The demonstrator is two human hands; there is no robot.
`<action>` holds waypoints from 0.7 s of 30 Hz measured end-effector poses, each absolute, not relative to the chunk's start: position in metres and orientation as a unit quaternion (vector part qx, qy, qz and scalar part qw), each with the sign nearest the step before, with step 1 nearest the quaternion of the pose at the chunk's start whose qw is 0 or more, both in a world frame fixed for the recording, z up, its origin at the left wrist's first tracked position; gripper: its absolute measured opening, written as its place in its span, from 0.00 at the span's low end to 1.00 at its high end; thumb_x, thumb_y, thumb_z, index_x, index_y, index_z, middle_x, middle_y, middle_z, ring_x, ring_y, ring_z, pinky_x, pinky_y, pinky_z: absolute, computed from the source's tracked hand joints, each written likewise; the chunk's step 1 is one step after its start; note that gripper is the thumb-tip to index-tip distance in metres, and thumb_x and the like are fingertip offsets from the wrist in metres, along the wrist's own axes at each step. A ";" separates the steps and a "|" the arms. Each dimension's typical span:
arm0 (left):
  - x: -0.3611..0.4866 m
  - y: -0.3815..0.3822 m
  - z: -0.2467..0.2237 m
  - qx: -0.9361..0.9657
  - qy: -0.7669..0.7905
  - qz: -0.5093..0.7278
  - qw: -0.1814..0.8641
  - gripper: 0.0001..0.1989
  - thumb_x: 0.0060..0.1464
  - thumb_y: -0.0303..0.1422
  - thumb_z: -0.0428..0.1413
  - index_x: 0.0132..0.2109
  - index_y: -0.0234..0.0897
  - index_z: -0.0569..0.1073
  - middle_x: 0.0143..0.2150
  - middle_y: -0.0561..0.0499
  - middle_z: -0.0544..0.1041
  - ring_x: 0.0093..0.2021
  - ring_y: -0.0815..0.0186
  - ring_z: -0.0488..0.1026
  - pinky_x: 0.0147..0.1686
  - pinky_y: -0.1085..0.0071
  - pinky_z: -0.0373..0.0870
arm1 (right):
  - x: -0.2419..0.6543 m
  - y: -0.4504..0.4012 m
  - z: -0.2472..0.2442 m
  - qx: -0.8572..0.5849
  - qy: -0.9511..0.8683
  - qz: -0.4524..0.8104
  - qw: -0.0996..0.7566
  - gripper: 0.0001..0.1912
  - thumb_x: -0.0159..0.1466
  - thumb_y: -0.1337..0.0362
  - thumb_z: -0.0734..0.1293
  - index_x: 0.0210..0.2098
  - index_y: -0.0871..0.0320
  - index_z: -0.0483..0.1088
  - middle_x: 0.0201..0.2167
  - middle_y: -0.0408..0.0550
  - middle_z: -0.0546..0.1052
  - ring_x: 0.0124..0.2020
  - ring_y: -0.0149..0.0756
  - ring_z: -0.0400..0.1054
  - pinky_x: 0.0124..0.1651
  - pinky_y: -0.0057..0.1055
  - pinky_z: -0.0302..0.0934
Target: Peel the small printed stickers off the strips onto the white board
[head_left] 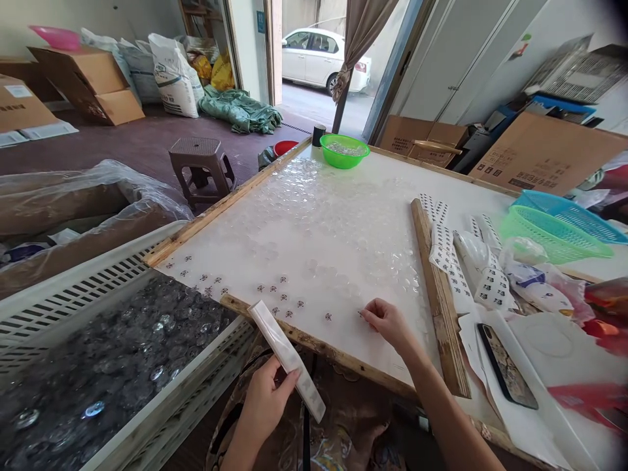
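Note:
My left hand (269, 396) grips a long, folded white strip (284, 353) between thumb and fingers, over the table's near edge. The strip looks like glossy paper, with faint dark marks at its lower end. My right hand (385, 320) is pinched down at the white tabletop (314, 340), its fingertips on a small piece with a black print. Whether it grips or presses that piece cannot be made out. Several clear pieces with black prints (300, 304) lie to its left. Many plain clear discs (333, 216) cover the table's middle and far part.
Wooden strips edge the table, and a wooden bar (439, 301) stands right of my right hand. Beyond it lie printed sticker strips (446, 255), a phone (507, 366) and baskets (554, 229). A white crate (161, 409) of clear pieces stands left. A green bowl (338, 157) sits at the far corner.

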State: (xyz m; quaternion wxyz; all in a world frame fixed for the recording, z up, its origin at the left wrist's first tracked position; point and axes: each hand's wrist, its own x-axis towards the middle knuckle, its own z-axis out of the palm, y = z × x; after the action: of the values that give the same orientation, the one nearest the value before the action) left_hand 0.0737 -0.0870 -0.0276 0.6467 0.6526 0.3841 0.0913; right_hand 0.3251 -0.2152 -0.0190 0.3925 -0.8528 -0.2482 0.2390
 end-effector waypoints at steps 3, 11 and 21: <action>0.073 -0.087 -0.027 0.654 0.387 0.087 0.644 0.18 0.47 0.44 0.55 0.39 0.34 0.75 0.32 0.45 0.77 0.35 0.56 0.73 0.33 0.66 0.69 | 0.324 -0.211 -0.018 -0.872 -0.256 0.225 0.352 0.12 0.53 0.55 0.62 0.22 0.57 0.64 0.17 0.42 0.68 0.21 0.32 0.62 0.24 0.28 0.54; 0.073 -0.088 -0.022 0.642 0.375 0.060 0.665 0.19 0.49 0.44 0.53 0.43 0.35 0.73 0.38 0.43 0.77 0.39 0.55 0.72 0.35 0.65 0.68 | 0.306 -0.203 -0.017 -0.906 -0.323 0.117 0.248 0.06 0.57 0.62 0.59 0.26 0.56 0.64 0.26 0.45 0.70 0.26 0.34 0.64 0.29 0.29 0.54; 0.075 -0.090 -0.009 0.641 0.391 0.108 0.652 0.18 0.45 0.44 0.56 0.36 0.34 0.75 0.30 0.45 0.78 0.33 0.55 0.73 0.33 0.64 0.70 | 0.285 -0.182 -0.018 -0.885 -0.402 0.055 0.227 0.08 0.59 0.71 0.56 0.29 0.58 0.64 0.32 0.50 0.67 0.31 0.36 0.63 0.33 0.29 0.55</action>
State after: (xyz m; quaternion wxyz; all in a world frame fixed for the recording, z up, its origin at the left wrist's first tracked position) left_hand 0.0749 -0.0903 -0.0095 0.6517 0.6410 0.3910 0.1079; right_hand 0.2854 -0.1817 -0.0176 0.2272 -0.8852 -0.4021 0.0552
